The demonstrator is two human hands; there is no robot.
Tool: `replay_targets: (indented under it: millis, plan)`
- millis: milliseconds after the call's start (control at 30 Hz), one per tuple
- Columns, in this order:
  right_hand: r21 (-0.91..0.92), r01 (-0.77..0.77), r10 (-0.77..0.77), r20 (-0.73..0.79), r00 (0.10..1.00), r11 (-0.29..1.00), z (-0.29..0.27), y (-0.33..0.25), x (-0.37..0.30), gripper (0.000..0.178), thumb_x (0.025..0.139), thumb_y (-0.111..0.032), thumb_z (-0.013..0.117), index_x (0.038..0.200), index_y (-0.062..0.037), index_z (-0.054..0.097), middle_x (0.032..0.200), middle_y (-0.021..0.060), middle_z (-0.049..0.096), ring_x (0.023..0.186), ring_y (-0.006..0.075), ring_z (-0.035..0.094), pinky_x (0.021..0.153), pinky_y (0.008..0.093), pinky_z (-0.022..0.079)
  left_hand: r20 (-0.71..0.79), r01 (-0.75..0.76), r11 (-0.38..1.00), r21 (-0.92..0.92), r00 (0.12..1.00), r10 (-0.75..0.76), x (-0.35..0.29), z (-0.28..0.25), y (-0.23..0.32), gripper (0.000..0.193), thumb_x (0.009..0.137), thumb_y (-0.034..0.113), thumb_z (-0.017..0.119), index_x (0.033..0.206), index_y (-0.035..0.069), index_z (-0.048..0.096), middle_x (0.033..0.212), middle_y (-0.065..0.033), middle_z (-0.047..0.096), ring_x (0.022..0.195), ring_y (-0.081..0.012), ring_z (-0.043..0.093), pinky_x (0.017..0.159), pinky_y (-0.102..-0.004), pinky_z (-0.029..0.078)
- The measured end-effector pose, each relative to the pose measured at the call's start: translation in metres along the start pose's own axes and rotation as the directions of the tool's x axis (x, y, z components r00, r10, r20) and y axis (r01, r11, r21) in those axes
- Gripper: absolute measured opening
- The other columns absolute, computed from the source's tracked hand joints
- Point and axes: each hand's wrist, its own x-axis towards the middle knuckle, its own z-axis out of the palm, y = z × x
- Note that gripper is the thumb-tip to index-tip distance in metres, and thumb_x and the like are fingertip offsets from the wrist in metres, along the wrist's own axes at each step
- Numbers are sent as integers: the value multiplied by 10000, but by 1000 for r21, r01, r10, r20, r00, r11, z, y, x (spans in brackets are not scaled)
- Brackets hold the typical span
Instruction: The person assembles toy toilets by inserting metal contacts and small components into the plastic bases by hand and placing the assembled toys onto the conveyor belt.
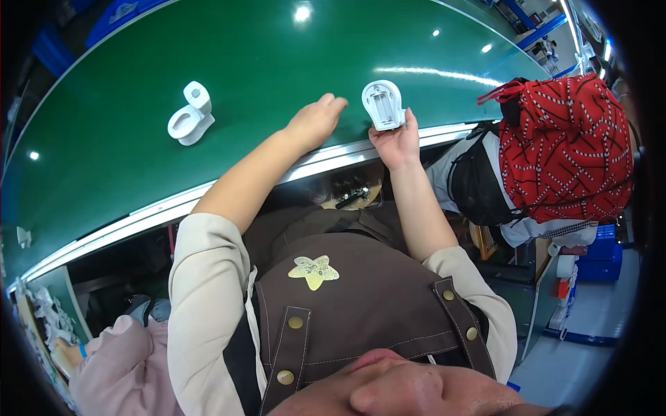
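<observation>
In my right hand [397,144] is a small white plastic toy toilet [393,95], its underside turned up so that an open battery compartment shows. The fingers grip its lower end, just above the table's metal front edge. To the left of it my left hand [318,121] hovers over or rests on the green tabletop, fingers curled together; whatever they may hold is hidden. Farther left, a second white toy toilet [186,123] stands upright on the table with its lid raised.
The green table [277,52] has a metal strip along its front edge. A small white piece [23,238] lies at its far left. At the right is a red patterned cloth [565,145] worn by someone close by. Another person's pink sleeve [125,367] shows at lower left.
</observation>
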Motion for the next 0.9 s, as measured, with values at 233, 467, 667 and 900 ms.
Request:
replay_targets:
  millis: [233, 467, 667, 900]
  plan:
    - [-146, 93, -93, 12, 996, 985, 22, 27, -32, 440, 1009, -470, 356, 1219, -122, 525, 1170, 65, 612, 1015, 220, 601, 792, 382, 470, 3, 368, 868, -334, 921, -389, 6, -46, 74, 400, 836, 190, 679, 1184, 45, 545, 998, -194, 675, 919, -380, 656, 790, -449, 520]
    - [-174, 275, -242, 191, 951, 946, 18, 34, -44, 367, 1008, -389, 444, 1245, -108, 437, 1214, 89, 536, 1153, 237, 538, 999, 438, 431, -69, 242, 964, -112, 966, -251, -1, -68, 83, 303, 824, 220, 663, 1055, 46, 573, 877, -143, 688, 833, -338, 677, 704, -430, 537]
    - [-233, 335, -297, 185, 937, 913, 13, 38, -48, 389, 996, -369, 486, 1281, -114, 416, 1225, 84, 531, 1156, 225, 536, 986, 421, 436, -6, 206, 974, 96, 978, -207, -4, -70, 80, 274, 808, 254, 661, 983, 50, 608, 838, -128, 695, 785, -331, 677, 666, -424, 527]
    - [-290, 302, -279, 119, 953, 908, 11, 40, -47, 386, 990, -399, 493, 1268, -134, 448, 1204, 67, 561, 1139, 218, 559, 956, 414, 457, -6, 297, 955, 19, 955, -297, -6, -65, 80, 243, 804, 232, 637, 944, 37, 595, 839, -140, 689, 776, -337, 675, 674, -430, 531]
